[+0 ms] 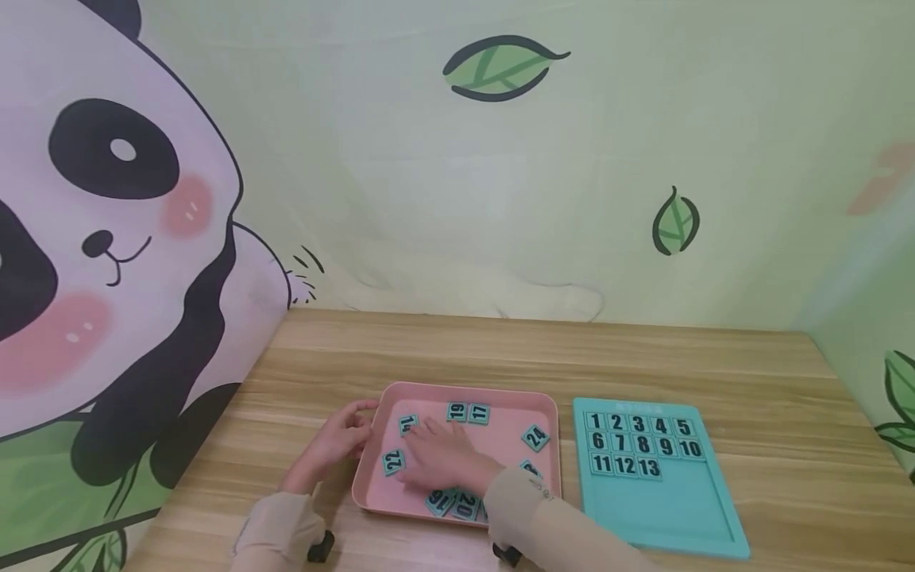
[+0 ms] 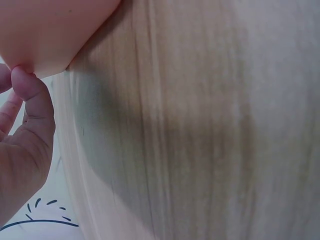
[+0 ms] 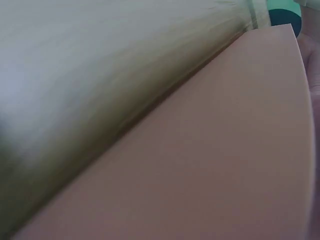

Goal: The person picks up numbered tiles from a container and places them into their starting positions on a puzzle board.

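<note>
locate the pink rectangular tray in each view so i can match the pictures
Head: the pink rectangular tray lies at lower centre.
Left wrist: the tray fills the upper-left corner.
Right wrist: the tray fills the lower right.
Shared landmark: the light-brown wood-grain tabletop beneath it.

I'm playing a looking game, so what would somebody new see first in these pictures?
Probably the giant smiling panda picture filling the left side of the head view. Next might come the pink tray, low in the middle, where the right hand reaches among scattered number tiles and the left hand touches the tray's left side. To its right lies a turquoise board with 1 to 13 in three neat rows.
</note>
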